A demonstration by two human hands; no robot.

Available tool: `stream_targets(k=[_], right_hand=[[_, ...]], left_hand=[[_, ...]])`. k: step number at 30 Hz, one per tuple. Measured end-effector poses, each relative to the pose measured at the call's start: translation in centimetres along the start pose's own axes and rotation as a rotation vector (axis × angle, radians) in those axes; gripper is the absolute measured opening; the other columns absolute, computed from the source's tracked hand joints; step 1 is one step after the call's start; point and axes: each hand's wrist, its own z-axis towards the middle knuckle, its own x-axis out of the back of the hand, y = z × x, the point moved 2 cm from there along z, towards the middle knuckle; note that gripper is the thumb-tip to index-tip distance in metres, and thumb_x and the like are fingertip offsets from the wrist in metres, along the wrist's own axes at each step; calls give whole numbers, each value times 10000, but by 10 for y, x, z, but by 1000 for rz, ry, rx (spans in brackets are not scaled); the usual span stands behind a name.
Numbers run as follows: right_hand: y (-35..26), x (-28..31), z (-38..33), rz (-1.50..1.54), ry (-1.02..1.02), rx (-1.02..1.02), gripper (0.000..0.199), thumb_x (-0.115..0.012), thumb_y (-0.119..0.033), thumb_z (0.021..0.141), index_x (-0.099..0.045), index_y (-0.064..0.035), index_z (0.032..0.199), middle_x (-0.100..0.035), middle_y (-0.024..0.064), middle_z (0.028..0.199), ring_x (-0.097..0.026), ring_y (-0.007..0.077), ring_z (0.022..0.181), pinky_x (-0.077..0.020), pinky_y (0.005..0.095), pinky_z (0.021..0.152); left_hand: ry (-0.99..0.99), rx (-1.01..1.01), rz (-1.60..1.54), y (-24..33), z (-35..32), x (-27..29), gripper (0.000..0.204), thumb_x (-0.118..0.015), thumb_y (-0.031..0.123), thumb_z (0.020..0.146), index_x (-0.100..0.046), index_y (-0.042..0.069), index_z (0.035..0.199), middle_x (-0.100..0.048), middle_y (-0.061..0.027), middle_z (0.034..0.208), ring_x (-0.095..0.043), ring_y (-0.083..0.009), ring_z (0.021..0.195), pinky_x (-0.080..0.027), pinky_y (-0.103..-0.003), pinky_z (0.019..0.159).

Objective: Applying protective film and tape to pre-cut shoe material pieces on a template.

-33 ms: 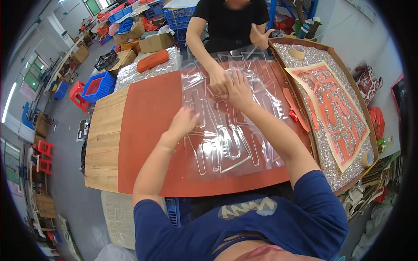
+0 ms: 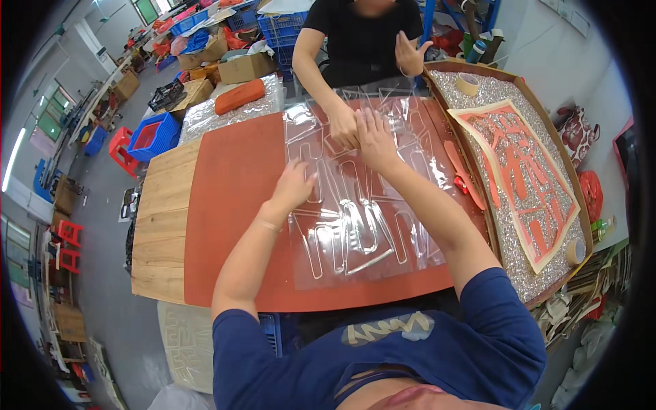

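Observation:
A clear plastic sheet (image 2: 328, 236) with raised, long looped outlines lies over a brick-red board (image 2: 236, 198). On its far middle part my right hand (image 2: 376, 145) rests flat, fingers stretched out and nothing gripped. Right beside those fingers, a co-worker's hand (image 2: 346, 130) presses on the same sheet. The co-worker's other hand (image 2: 410, 55) is raised off the table with fingers spread. My left hand (image 2: 294, 186) is over the sheet's left edge, open, fingers loosely bent and slightly apart; whether its fingertips press the plastic I cannot tell.
Bare wooden planks (image 2: 160, 219) form the table's left end. To the right, a glittery-lined tray (image 2: 471, 96) holds a cream-edged red cut-out sheet (image 2: 533, 184) and tape rolls (image 2: 467, 84). A red strip (image 2: 459, 164) lies beside it. Blue crates (image 2: 154, 137) stand at the left.
My left hand has shifted slightly right and up over the sheet. The co-worker's raised hand has turned and its fingers point more upward. The sheet's far edge has shifted a little.

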Motion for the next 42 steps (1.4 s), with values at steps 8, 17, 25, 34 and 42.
stream_targets(k=[8,17,25,34,42], right_hand=[[51,-37,2,291,-314,-158,555,-552,-102,809,-408,1,1334,-641,211,1049,-632,364,945,-488,433,810],[72,-80,-6,309,-275,-203,375,-498,-58,789,-562,-14,1155,-645,209,1028,-626,386,952,-493,466,827],[41,-91,-44,212,-233,-187,359,-518,-74,818,-569,-18,1169,-567,196,1217,-497,411,1172,-352,508,1011],[9,-38,-77,417,-222,-266,330,-483,-19,835,-611,-17,1139,-585,185,1234,-500,393,1203,-337,486,1048],[-16,-16,-99,350,-252,-127,370,-505,-43,852,-551,5,1216,-557,202,1263,-478,414,1215,-326,493,1063]], left_hand=[[36,83,218,-15,116,-85,626,-526,421,922,-459,-81,1288,-336,-352,1399,-363,-482,1288,-296,-523,1072],[154,329,349,-28,164,-80,761,-437,651,872,-469,54,1343,-505,-191,1307,-531,-423,1104,-444,-487,911],[160,125,623,-49,191,-101,593,-398,513,932,-436,159,1406,-430,-175,1408,-384,-433,1294,-266,-601,1046],[3,263,363,-53,192,-96,554,-347,487,939,-367,282,1453,-235,-145,1544,-190,-471,1393,-66,-617,1117],[238,-37,452,-44,202,-96,473,-476,316,893,-483,166,1342,-424,-146,1398,-357,-394,1303,-279,-538,1046]])
